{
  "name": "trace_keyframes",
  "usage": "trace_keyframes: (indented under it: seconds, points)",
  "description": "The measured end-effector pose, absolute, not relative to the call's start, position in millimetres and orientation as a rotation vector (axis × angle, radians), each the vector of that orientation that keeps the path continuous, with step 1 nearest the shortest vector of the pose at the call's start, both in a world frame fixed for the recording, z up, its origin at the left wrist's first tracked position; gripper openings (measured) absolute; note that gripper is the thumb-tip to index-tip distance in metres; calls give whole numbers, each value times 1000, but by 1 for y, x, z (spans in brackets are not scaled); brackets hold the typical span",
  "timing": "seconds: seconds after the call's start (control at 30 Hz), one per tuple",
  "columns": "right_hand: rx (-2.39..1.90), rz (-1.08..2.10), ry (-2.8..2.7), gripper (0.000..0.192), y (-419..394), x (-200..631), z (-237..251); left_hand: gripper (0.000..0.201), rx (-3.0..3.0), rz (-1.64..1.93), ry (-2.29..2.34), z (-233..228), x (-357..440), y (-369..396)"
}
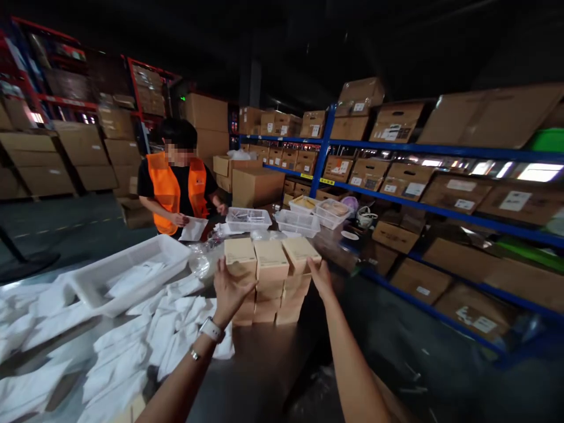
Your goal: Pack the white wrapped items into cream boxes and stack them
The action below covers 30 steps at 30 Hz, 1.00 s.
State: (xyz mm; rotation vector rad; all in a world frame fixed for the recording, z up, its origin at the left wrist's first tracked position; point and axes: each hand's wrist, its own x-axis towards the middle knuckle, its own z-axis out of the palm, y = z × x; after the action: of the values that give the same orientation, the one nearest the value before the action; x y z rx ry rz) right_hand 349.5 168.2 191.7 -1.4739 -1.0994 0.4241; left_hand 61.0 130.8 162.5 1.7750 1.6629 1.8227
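Observation:
Small tan cardboard boxes [272, 261] stand in a compact stack on the dark table, three across and several layers high. My left hand [231, 291] grips the left side of the top row, its thumb across the front face. On the opposite side, my right hand [321, 279] presses against the top right box, fingers along its edge. Together the two hands clasp the top row between them. A white watch [212, 329] is on my left wrist. White packets [170, 329] lie beside the stack, close to my left forearm.
A long white bin [171, 252] holding white packets stands at the left. White baskets [299, 224] sit behind the stack. Across the table, a person in an orange vest [165, 188] holds a white packet. Blue shelving [324, 153] with cartons runs along the right.

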Motion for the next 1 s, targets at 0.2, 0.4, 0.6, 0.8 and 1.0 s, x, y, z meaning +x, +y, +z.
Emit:
trace_keyframes:
  seconds: [0.2, 0.4, 0.6, 0.8, 1.0]
  points:
    - [-1347, 550, -1169, 57, 177, 362, 165, 110, 1720, 1923, 1829, 169, 83, 153]
    - [-1213, 717, -1285, 78, 177, 376, 136, 80, 1738, 1963, 1701, 159, 52, 175]
    - [-1144, 824, -1441, 67, 187, 376, 124, 53, 1818, 1781, 1485, 158, 8, 183]
    - [-1190, 863, -1530, 64, 199, 380, 124, 65, 1821, 1634, 1447, 161, 9, 186]
    - [-1345, 632, -1322, 107, 182, 381, 91, 83, 1593, 1545, 1781, 121, -13, 129]
